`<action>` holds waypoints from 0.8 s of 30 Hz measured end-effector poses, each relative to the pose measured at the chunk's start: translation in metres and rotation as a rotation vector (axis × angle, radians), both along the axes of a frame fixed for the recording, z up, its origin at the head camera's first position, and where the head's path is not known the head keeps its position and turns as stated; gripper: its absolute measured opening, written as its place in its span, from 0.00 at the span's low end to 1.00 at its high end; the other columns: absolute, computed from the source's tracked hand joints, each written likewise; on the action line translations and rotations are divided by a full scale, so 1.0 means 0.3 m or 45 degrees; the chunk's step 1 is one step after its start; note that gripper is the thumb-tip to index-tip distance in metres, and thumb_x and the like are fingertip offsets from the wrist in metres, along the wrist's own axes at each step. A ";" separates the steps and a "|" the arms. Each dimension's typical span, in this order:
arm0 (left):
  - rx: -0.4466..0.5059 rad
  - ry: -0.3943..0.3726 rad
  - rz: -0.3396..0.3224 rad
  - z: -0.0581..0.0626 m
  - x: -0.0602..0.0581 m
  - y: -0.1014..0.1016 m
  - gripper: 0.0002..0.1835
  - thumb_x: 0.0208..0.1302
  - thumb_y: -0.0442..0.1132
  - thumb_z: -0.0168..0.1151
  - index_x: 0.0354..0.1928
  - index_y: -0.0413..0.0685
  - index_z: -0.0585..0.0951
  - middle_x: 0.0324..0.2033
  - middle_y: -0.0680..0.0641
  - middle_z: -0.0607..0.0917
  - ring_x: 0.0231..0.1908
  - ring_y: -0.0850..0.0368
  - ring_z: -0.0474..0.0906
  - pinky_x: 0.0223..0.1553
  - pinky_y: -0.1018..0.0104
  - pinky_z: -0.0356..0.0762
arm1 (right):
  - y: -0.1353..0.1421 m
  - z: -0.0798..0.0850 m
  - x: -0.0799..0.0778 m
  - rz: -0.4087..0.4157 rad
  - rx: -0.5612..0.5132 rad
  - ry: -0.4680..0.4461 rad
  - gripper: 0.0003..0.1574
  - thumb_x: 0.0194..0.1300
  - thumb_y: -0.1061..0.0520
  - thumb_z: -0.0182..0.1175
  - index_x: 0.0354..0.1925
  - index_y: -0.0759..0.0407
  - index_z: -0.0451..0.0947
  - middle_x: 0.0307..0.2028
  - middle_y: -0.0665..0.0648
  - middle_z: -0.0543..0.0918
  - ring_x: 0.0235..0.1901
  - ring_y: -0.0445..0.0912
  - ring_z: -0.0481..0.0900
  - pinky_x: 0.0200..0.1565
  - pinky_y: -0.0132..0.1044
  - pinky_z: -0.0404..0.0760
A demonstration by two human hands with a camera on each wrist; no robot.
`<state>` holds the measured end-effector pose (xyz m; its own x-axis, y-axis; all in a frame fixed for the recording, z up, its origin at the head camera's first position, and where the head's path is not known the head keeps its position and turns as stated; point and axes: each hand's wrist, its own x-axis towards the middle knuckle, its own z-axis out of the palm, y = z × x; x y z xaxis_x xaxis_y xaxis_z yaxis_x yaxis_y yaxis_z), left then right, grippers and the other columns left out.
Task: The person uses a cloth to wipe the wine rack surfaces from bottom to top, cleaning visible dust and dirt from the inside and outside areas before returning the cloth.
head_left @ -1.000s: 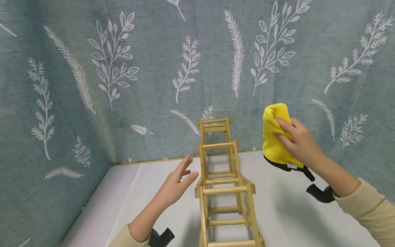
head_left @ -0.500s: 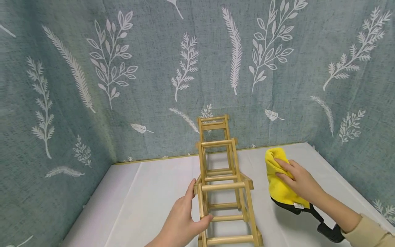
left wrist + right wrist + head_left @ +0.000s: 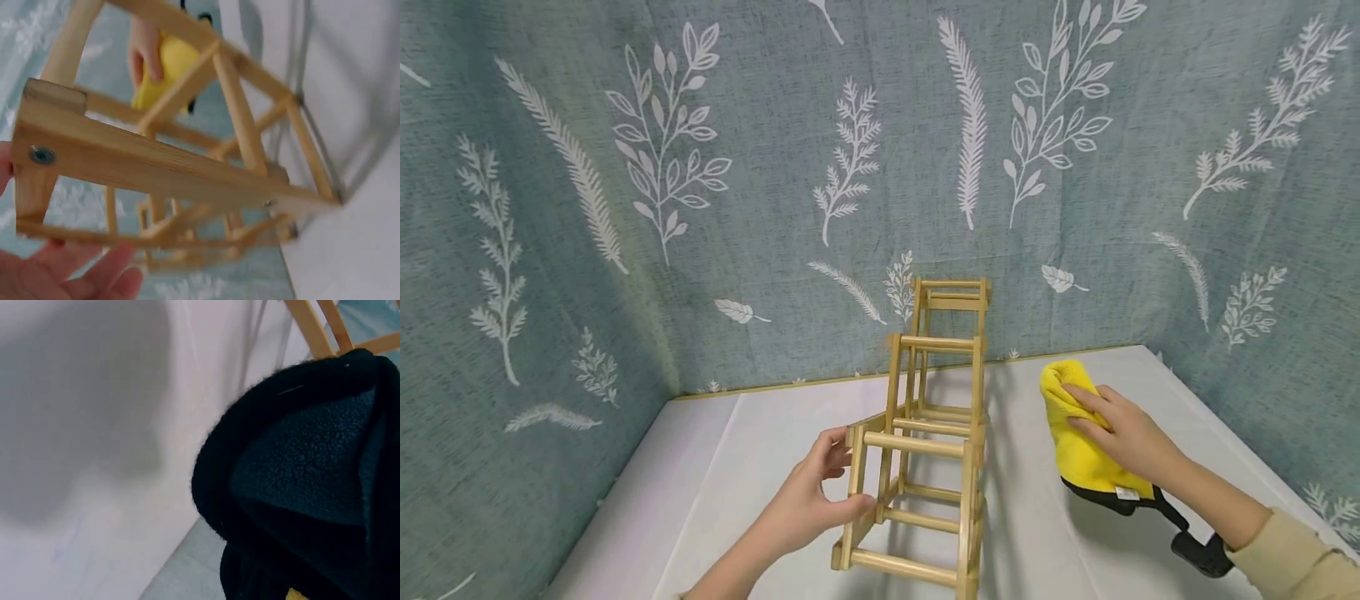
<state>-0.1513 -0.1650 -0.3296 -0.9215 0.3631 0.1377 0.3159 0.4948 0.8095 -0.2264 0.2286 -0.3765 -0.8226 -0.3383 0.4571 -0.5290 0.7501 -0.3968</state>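
Observation:
A tiered, ladder-like wooden rack [image 3: 917, 444] stands mid-table, turned at an angle. My left hand [image 3: 796, 507] grips the left side of its near tier, thumb in front and fingers behind. Close up in the left wrist view, the fingers [image 3: 112, 272] curl at a bar of the rack [image 3: 144, 159]. On the right, my right hand [image 3: 1123, 433] pinches a bunched yellow cleaning cloth [image 3: 1078, 454] with black edging, held above the table. The cloth's dark fleecy side [image 3: 306, 456] fills much of the right wrist view, where the hand is hidden.
A white-covered table [image 3: 715, 467] lies beneath, bearing shadows of the rack and cloth. Blue-green fabric with white leaf prints [image 3: 760, 167] hangs behind and at both sides. A black strap piece [image 3: 1202, 554] sits by the right wrist.
My left hand has reached the rack and taken hold of it. The rack's near end has swung left and its far end right. My right hand has lowered with the cloth.

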 end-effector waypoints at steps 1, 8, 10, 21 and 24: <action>-0.008 0.005 -0.034 0.006 -0.013 -0.018 0.34 0.54 0.40 0.66 0.60 0.41 0.62 0.56 0.39 0.74 0.56 0.42 0.69 0.53 0.51 0.69 | 0.006 0.008 -0.005 -0.009 0.009 -0.004 0.27 0.63 0.56 0.57 0.60 0.63 0.69 0.27 0.50 0.67 0.20 0.35 0.57 0.22 0.29 0.61; -0.259 0.142 -0.041 0.056 -0.106 -0.116 0.30 0.54 0.42 0.67 0.58 0.42 0.69 0.54 0.38 0.76 0.51 0.42 0.74 0.46 0.55 0.72 | 0.059 0.044 -0.036 -0.065 0.062 -0.038 0.29 0.64 0.54 0.56 0.62 0.63 0.66 0.32 0.55 0.71 0.21 0.39 0.59 0.23 0.30 0.62; -0.347 0.212 0.030 0.066 -0.133 -0.131 0.31 0.53 0.41 0.67 0.58 0.41 0.70 0.51 0.39 0.77 0.48 0.43 0.76 0.44 0.55 0.73 | 0.071 0.048 -0.039 -0.068 0.062 -0.046 0.29 0.65 0.54 0.55 0.62 0.63 0.66 0.33 0.55 0.71 0.22 0.40 0.60 0.23 0.31 0.62; -0.769 0.325 0.362 0.085 -0.234 -0.205 0.26 0.60 0.44 0.60 0.60 0.45 0.72 0.36 0.43 0.80 0.29 0.53 0.75 0.25 0.62 0.71 | 0.123 0.020 -0.039 -0.082 0.128 -0.159 0.31 0.66 0.51 0.53 0.63 0.63 0.65 0.30 0.53 0.68 0.21 0.39 0.58 0.23 0.31 0.60; -0.697 0.130 0.312 0.101 -0.180 -0.219 0.32 0.65 0.52 0.52 0.67 0.44 0.62 0.48 0.39 0.79 0.39 0.47 0.78 0.33 0.55 0.75 | 0.141 0.021 -0.027 -0.091 0.120 -0.140 0.30 0.66 0.52 0.54 0.62 0.64 0.65 0.30 0.53 0.68 0.21 0.38 0.57 0.23 0.31 0.60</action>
<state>-0.2053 -0.2308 -0.2994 -0.9792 0.1851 0.0827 0.2028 0.8989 0.3884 -0.2346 0.2709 -0.3703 -0.8893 -0.3141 0.3323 -0.4302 0.8209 -0.3755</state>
